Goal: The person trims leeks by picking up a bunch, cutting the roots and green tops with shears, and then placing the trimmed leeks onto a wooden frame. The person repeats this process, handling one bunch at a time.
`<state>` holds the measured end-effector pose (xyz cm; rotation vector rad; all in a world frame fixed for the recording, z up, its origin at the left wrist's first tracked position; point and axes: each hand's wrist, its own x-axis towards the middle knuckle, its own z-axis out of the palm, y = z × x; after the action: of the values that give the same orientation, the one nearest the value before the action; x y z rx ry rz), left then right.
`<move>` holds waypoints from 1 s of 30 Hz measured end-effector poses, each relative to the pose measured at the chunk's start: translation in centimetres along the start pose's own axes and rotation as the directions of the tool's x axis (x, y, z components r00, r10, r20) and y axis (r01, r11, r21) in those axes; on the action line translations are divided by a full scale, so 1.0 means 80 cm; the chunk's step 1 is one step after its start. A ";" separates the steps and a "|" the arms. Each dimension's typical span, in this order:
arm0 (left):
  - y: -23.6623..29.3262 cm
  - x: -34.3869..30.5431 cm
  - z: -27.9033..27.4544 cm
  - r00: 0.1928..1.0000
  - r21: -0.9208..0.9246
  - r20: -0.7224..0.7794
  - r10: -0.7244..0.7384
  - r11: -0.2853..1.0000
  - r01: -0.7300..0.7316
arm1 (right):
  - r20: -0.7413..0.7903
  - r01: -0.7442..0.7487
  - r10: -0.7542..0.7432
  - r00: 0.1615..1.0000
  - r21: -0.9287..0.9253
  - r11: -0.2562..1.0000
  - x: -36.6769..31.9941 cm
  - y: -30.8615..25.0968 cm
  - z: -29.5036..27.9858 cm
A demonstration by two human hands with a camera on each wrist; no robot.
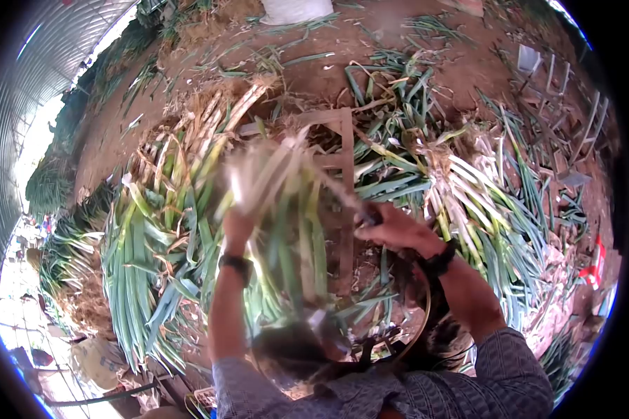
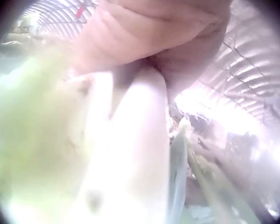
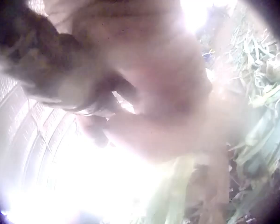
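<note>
In the head view my left hand [image 1: 237,227] grips a bunch of leeks [image 1: 286,167], its pale ends pointing up and away, blurred, and the green leaves hanging toward me. The left wrist view shows a thick white leek stalk [image 2: 142,126] below the curled left hand [image 2: 149,37]. To the right, my right hand [image 1: 402,229] grips the dark handle [image 1: 369,215] of a knife-like tool. Its blurred blade [image 1: 335,187] slants up and left toward the bunch. In the right wrist view the right hand [image 3: 163,74] is washed out by glare, with its fingers curled.
A pile of leeks [image 1: 147,251] lies at left, and another leek pile [image 1: 475,202] at right. Between them stands a wooden frame [image 1: 347,160]. A white sack [image 1: 297,10] sits at the far edge; a red object [image 1: 594,264] lies at far right.
</note>
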<state>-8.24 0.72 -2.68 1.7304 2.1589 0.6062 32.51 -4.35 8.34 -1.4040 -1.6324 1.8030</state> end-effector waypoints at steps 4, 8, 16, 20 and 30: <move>0.022 0.027 -0.005 0.974 0.011 -0.210 -0.090 0.995 0.094 | 0.109 0.174 -0.154 0.982 -0.219 0.960 0.009 0.010 0.029; 0.020 0.041 0.018 0.991 0.114 -0.132 0.009 0.993 0.006 | 0.086 0.248 -0.236 0.968 -0.193 0.949 0.011 0.008 0.036; 0.053 0.030 0.016 0.998 0.059 0.035 0.050 0.997 -0.052 | 0.017 0.153 -0.153 0.988 -0.251 0.956 0.033 0.034 0.025; 0.051 0.023 0.021 0.992 0.105 0.091 0.092 0.989 -0.102 | -0.029 0.126 -0.147 0.989 -0.373 0.919 0.065 0.066 0.028; 0.031 0.021 0.067 0.973 0.228 -0.015 0.232 0.948 -0.223 | -0.023 0.157 -0.171 0.985 -0.299 0.941 0.044 0.031 0.022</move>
<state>-3.89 3.49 -6.04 2.1258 2.1420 0.4711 30.31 -3.32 4.30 -1.3687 -1.9945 1.4656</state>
